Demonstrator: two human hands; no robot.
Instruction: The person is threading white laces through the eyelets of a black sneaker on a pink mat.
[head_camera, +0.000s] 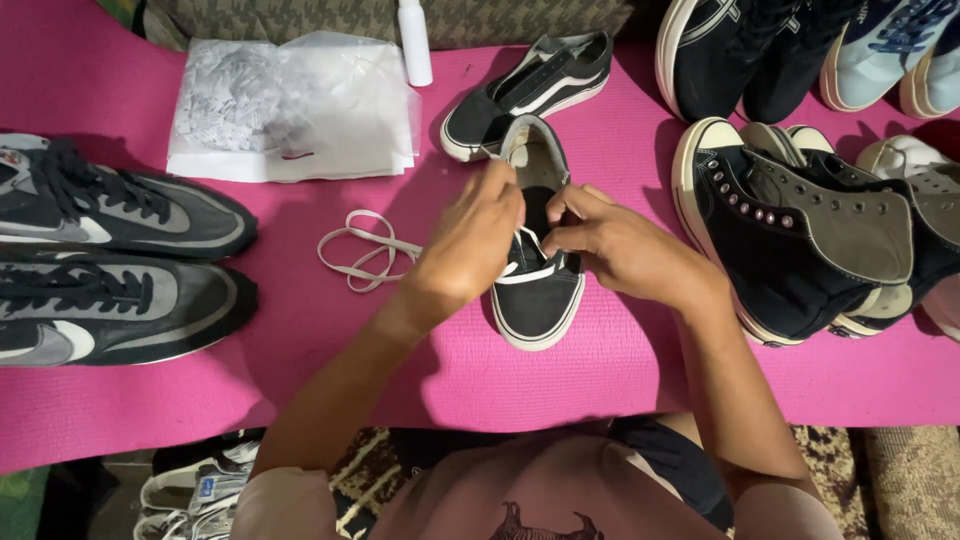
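Both hands meet over a small black low-top shoe (537, 290) with white sole, standing on the pink mat (620, 370) with its toe toward the person. The left hand (470, 250) and right hand (620, 245) each pinch the white lace (527, 243) at the shoe's eyelets, fingers closed narrow. Left of them lies a loose white lace (362, 250). Farther back rests the matching shoe (530, 92), beside a plastic bag (295, 105).

Two black low-top sneakers (537, 290) (530, 90), two black-grey running shoes (110, 205) (110, 310), one loose white lace (365, 250), one white bottle (414, 40), one plastic bag (295, 105).
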